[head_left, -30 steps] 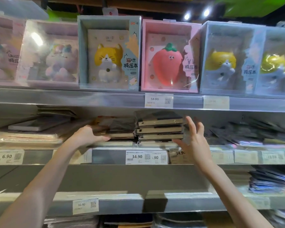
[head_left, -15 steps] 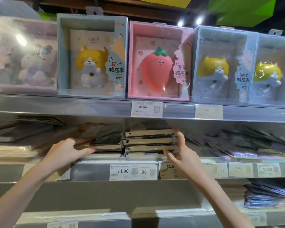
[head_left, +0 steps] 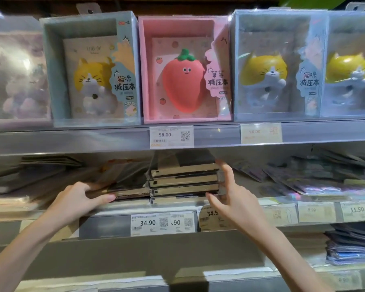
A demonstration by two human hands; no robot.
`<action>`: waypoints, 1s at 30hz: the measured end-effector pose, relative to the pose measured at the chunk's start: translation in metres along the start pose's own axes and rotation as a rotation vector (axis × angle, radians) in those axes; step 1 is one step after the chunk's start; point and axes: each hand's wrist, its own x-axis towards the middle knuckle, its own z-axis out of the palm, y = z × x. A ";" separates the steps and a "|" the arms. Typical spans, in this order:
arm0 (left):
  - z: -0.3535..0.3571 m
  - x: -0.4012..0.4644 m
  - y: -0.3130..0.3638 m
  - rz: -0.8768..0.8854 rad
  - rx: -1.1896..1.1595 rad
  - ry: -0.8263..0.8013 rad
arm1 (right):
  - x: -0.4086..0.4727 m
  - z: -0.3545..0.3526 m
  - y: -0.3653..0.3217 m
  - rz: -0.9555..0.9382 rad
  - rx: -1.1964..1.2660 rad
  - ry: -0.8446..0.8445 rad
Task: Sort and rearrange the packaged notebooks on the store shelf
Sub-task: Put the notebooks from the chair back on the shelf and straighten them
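Glossy film, matt metal, paper tags.

Between left hand (head_left: 76, 200) and right hand (head_left: 234, 197): stacked notebooks (head_left: 183, 180) sealed in clear, shiny plastic wrap, page edges looking like matt cream paper, covers dark. Under the hands: shelf rail (head_left: 105, 228) of smooth grey metal with a dull sheen, fronted by white paper price tags (head_left: 162, 223). Above the hands: display boxes (head_left: 185, 68) of clear, glare-streaked plastic over pastel card; inside the pink one, a strawberry figure (head_left: 182, 81), smooth and softly glossy.

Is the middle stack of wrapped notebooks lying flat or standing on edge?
Lying flat: the stack of wrapped notebooks shows its edges layered one above another.
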 end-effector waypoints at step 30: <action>0.048 -0.019 0.100 0.226 0.158 -0.083 | -0.025 -0.038 0.100 0.052 0.094 0.219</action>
